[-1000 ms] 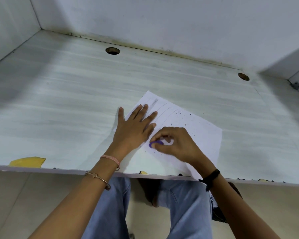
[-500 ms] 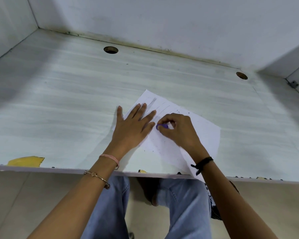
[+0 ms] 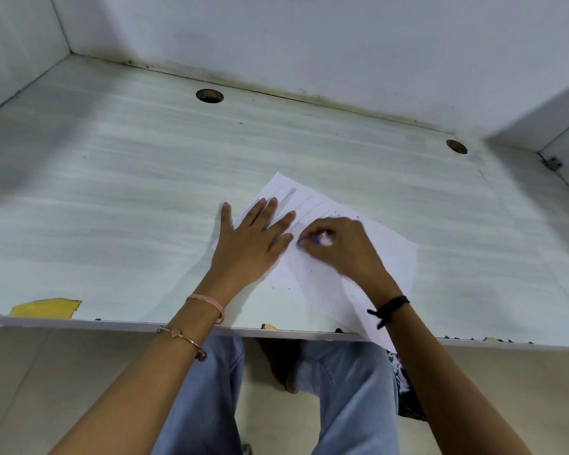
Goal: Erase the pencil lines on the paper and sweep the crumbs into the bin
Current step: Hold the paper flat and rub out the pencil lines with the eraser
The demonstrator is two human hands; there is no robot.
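A white sheet of paper (image 3: 388, 257) lies askew on the pale desk (image 3: 112, 198), its near corner hanging over the front edge. Faint pencil lines (image 3: 309, 205) show near its far corner, and dark eraser crumbs (image 3: 296, 284) speckle the sheet. My left hand (image 3: 250, 244) lies flat on the paper's left edge with fingers spread. Just to its right, my right hand (image 3: 339, 251) pinches a small purple eraser (image 3: 307, 241) and presses it on the paper. No bin is in view.
Two round cable holes (image 3: 209, 95) (image 3: 456, 146) sit near the desk's back edge. White walls close in the back and both sides. A yellow chipped patch (image 3: 45, 307) marks the front edge at left. My legs in jeans (image 3: 349, 395) are under the desk.
My right hand rubbed the eraser away from the desk's front edge, up to beside my left fingertips. The left hand stayed flat on the paper.
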